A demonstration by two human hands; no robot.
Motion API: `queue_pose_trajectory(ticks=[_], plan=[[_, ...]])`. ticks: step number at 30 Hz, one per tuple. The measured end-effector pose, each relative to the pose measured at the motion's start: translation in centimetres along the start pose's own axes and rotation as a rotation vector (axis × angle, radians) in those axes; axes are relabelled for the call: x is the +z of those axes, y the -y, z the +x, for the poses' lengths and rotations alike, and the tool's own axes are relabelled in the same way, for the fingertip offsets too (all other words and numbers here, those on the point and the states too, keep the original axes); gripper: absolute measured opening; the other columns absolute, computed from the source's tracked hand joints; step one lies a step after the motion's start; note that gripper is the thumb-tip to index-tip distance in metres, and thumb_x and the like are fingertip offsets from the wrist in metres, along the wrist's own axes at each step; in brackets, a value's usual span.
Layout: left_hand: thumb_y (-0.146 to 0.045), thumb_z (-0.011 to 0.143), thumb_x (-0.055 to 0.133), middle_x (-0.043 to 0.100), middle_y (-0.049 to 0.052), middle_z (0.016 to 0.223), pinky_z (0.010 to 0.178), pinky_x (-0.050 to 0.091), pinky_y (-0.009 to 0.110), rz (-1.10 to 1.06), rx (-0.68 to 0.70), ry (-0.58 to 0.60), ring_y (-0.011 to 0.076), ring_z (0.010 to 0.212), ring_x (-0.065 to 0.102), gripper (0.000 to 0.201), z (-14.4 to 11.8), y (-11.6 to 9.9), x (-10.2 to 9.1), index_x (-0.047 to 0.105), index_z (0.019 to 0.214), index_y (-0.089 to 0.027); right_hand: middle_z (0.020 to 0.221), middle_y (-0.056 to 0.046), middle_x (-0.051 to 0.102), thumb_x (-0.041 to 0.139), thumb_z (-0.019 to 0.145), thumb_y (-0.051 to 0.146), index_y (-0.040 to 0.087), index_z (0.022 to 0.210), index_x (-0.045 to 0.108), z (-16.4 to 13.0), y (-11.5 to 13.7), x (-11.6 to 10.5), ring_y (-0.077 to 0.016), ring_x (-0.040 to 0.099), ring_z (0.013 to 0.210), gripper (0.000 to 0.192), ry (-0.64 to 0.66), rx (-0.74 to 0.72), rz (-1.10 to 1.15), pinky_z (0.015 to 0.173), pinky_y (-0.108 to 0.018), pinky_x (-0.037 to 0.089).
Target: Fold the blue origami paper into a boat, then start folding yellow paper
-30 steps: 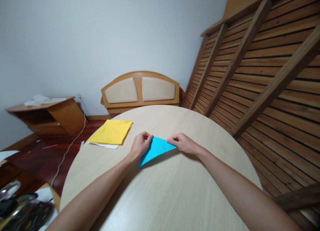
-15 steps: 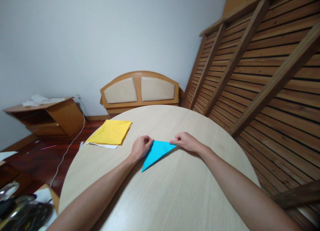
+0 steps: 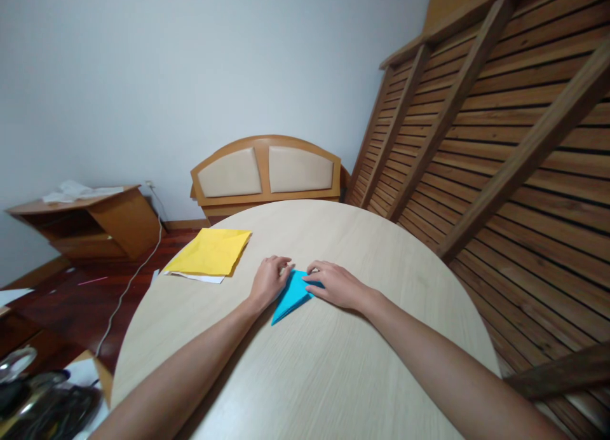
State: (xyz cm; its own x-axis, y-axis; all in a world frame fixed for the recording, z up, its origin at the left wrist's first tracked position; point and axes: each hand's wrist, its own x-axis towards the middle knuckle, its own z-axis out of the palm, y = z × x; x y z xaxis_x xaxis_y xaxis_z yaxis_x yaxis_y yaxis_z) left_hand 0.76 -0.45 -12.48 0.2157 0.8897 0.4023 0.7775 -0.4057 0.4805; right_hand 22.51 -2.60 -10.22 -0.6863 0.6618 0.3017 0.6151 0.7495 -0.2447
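Observation:
A folded piece of blue paper [image 3: 291,298] lies on the round table, its sharp corner pointing toward me at the lower left. My left hand [image 3: 271,280] rests at the paper's upper left edge. Its thumb is by the edge, with the fingers loosely bent and a gap between them and the thumb. From the right, my right hand [image 3: 333,283] reaches over the paper, fingers apart and lying on its right side. That part of the paper is hidden under the fingers.
A yellow paper stack [image 3: 210,252] with a white sheet under it lies at the table's [image 3: 362,236] left edge. Beyond stands a headboard [image 3: 264,166]. Wooden slats [image 3: 500,135] lean at the right. A low cabinet [image 3: 114,224] and a cable [image 3: 126,287] are at the left.
My right hand has moved left from the paper's right corner onto its right part, its fingers spreading. The visible blue area is narrower. My left hand's fingers have loosened from a pinch.

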Motion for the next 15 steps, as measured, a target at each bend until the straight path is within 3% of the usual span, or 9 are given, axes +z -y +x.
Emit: queue_pose_trajectory(ticks=[2,6,11,15], plan=[[-0.031,0.094,0.053,0.070,0.012,0.116,0.098,0.047,0.039,-0.025,0.097,-0.002,0.0262,0.110,0.062,0.031,-0.2,-0.3,-0.2,0.069,0.115,-0.016,0.113,-0.010,0.067,0.058,0.096,0.032,0.021,0.110,0.073,0.1,-0.2,0.4,-0.0239,0.060,0.106,0.024,-0.032,0.017,-0.023,0.093,-0.036,0.045],[-0.029,0.097,0.047,0.067,0.010,0.127,0.106,0.045,0.038,-0.060,0.263,0.182,0.0235,0.119,0.061,0.034,-0.5,-0.9,-0.2,0.067,0.122,-0.018,0.114,-0.011,0.067,0.053,0.098,0.033,0.021,0.114,0.072,0.1,-1.1,0.8,-0.0243,0.057,0.110,0.027,-0.066,0.048,-0.023,0.098,-0.040,0.043],[-0.030,0.100,0.041,0.056,0.011,0.142,0.114,0.036,0.047,0.055,0.294,0.323,0.0237,0.134,0.051,0.039,-0.6,-0.7,-0.3,0.061,0.131,-0.019,0.121,-0.011,0.067,0.050,0.099,0.029,0.020,0.122,0.068,0.1,-2.2,0.9,-0.0241,0.056,0.115,0.031,-0.054,0.021,0.009,0.101,-0.041,0.042],[-0.032,0.101,0.037,0.045,0.010,0.151,0.117,0.026,0.055,0.137,0.296,0.400,0.0241,0.142,0.039,0.044,-0.3,-0.6,-0.7,0.051,0.141,-0.023,0.115,-0.011,0.070,0.053,0.095,0.025,0.019,0.119,0.070,0.9,-2.8,0.1,-0.0238,0.060,0.109,0.029,-0.016,-0.048,0.005,0.097,-0.038,0.045]])
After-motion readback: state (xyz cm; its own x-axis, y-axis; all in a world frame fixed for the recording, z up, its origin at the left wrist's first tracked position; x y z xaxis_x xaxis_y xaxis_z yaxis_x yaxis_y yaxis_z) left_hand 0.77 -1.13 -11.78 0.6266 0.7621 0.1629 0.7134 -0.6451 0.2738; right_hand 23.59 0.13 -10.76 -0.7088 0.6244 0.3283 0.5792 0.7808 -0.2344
